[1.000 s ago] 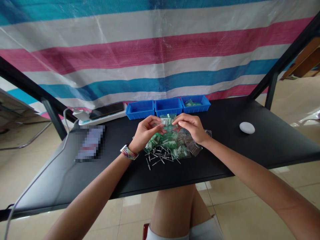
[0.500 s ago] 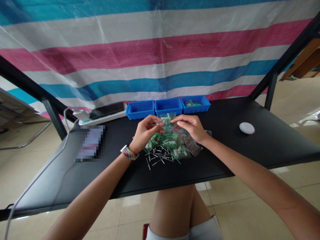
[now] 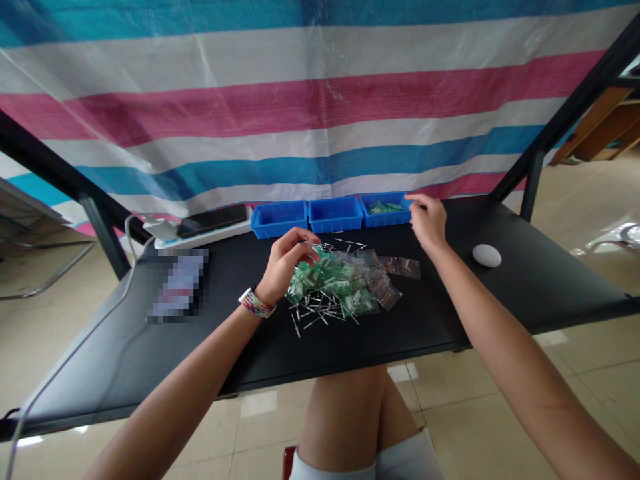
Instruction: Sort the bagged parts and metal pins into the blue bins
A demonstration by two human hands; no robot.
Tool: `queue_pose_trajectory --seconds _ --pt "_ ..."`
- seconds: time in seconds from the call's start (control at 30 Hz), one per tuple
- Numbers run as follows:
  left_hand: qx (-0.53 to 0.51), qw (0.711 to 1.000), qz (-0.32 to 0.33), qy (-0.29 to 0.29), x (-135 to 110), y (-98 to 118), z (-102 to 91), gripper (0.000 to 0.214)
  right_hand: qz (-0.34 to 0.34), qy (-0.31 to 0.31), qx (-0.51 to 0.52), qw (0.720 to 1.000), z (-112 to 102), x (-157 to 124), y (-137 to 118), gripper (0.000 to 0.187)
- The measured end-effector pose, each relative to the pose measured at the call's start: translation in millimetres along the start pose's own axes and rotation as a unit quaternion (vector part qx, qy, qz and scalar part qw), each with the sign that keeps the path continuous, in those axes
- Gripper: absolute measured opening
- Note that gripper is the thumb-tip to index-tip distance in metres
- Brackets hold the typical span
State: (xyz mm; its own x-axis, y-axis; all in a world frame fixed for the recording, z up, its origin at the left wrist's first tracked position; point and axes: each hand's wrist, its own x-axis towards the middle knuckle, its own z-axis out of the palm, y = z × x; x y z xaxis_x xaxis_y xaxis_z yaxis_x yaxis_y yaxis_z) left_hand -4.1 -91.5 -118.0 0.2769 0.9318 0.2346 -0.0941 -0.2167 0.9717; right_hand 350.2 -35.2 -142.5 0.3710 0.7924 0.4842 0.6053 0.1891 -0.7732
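Note:
My left hand (image 3: 289,261) hovers at the left edge of a pile of small green plastic packets (image 3: 327,270), its fingers curved and apart, with nothing visible in them. At the right-hand blue bin (image 3: 385,219), my right hand (image 3: 429,221) is beside the right end, index finger stretched toward the rim and thumb apart from it. I see nothing held there. Inside that bin lie several green packets (image 3: 384,207). Clear packets with brownish contents (image 3: 384,288) spread over the pile's right side. Loose silver pop rivets (image 3: 320,308) lie in front of the pile, and a few behind it.
Two more blue bins, the middle one (image 3: 335,225) and the left one (image 3: 280,230), stand in the same row. A dark phone (image 3: 215,220) rests on a white power strip (image 3: 203,238). A blurred-out phone-like object (image 3: 179,285) lies left; a white oval object (image 3: 487,255) lies right.
My hands were together over the pile with a small clear-and-green packet between them. My right hand has moved right to the bin, which shows more packets. My left hand stayed near the pile.

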Motion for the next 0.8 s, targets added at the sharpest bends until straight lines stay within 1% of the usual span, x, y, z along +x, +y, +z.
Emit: queue_pose_trajectory --seconds 0.03,0.1,0.23,0.3,0.37,0.4,0.5,0.57,0.67,0.73,0.8 --pt "-0.002 1.000 -0.001 -0.001 0.0 -0.3 -0.1 0.020 -0.014 0.023 -0.032 0.999 -1.1 0.9 2.1 0.042" --pt "-0.005 1.000 -0.003 -0.002 0.1 -0.5 -0.4 0.020 -0.002 0.060 -0.058 0.997 -1.1 0.8 3.0 0.038" --pt "-0.010 1.000 -0.001 0.001 0.1 0.4 -0.6 0.019 -0.014 0.054 -0.069 0.996 5.2 -4.4 -2.6 0.033" --pt "-0.008 1.000 0.001 0.003 0.1 1.4 -0.4 0.018 -0.032 0.035 -0.060 0.997 9.7 -10.2 -8.7 0.030" --pt "0.003 1.000 0.003 0.008 0.0 2.6 0.0 0.017 -0.064 -0.010 -0.034 0.997 14.7 -19.0 -18.0 0.026" --pt "0.011 1.000 0.005 0.009 0.0 3.2 0.2 0.017 -0.087 -0.043 -0.017 0.995 17.1 -24.5 -23.8 0.023" --pt "0.037 0.999 0.010 0.009 -0.3 4.5 1.4 0.015 -0.167 -0.152 0.012 0.974 23.4 -43.8 -44.4 0.017" --pt "0.052 0.999 0.014 0.003 -0.5 4.5 2.2 0.014 -0.214 -0.229 0.037 0.949 25.9 -56.9 -58.0 0.015" --pt "0.074 0.997 0.018 -0.006 -0.7 3.3 2.8 0.013 -0.286 -0.342 0.082 0.891 26.9 -73.7 -73.8 0.010" --pt "0.087 0.996 0.019 -0.009 -0.8 2.5 2.9 0.013 -0.322 -0.378 0.095 0.863 26.6 -81.5 -80.8 0.010" --pt "0.096 0.995 0.020 -0.012 -0.9 2.0 3.1 0.013 -0.350 -0.382 0.089 0.851 26.3 -86.3 -85.3 0.017"
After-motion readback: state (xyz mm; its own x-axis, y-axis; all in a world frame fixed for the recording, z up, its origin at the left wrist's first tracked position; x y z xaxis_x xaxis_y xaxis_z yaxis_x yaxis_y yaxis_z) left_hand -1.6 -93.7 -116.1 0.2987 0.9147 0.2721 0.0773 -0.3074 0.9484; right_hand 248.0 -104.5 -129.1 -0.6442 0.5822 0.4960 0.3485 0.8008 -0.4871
